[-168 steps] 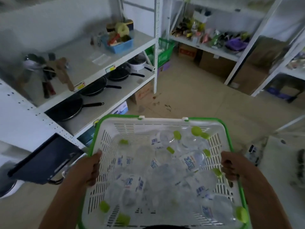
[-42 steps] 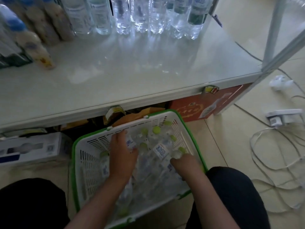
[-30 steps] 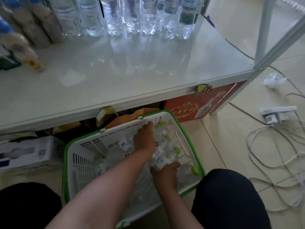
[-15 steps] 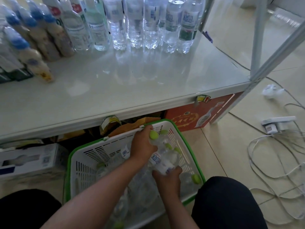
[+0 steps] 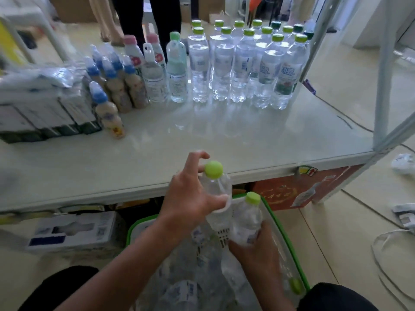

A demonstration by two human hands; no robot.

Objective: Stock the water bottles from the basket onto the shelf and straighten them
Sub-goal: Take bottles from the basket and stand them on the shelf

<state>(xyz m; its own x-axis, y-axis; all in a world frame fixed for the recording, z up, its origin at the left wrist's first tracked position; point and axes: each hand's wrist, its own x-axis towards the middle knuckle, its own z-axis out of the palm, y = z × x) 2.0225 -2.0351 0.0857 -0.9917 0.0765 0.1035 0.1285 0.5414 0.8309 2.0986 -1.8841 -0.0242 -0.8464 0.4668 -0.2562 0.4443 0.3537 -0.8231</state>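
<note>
While gripped by both hands (image 5: 190, 203), two clear, seemingly ribbed, green-capped bottles (image 5: 219, 191).

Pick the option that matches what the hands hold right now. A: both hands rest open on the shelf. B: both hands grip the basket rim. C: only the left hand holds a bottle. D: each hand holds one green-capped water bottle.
D: the left hand grips one green-capped bottle and the right hand grips another bottle, both above the basket.
</note>
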